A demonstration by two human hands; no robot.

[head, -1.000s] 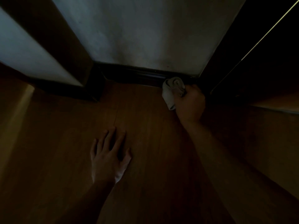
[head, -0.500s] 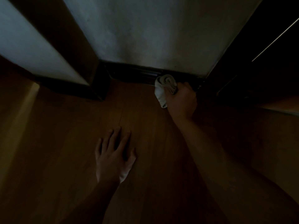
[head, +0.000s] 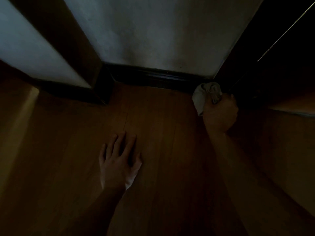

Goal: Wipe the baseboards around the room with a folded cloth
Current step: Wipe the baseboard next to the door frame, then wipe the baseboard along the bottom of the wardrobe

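Dim light. A pale, smudged wall fills the upper centre, with a brown wooden floor below. A dark panel stands at upper right and a pale projecting corner at upper left.

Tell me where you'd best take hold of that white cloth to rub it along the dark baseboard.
Grip the bunched rear of the cloth, coming from the floor side, as the right hand does: fingers curled round the wad, leaving its rounded front free against the baseboard. The loose tail on its left looks too floppy to press with.
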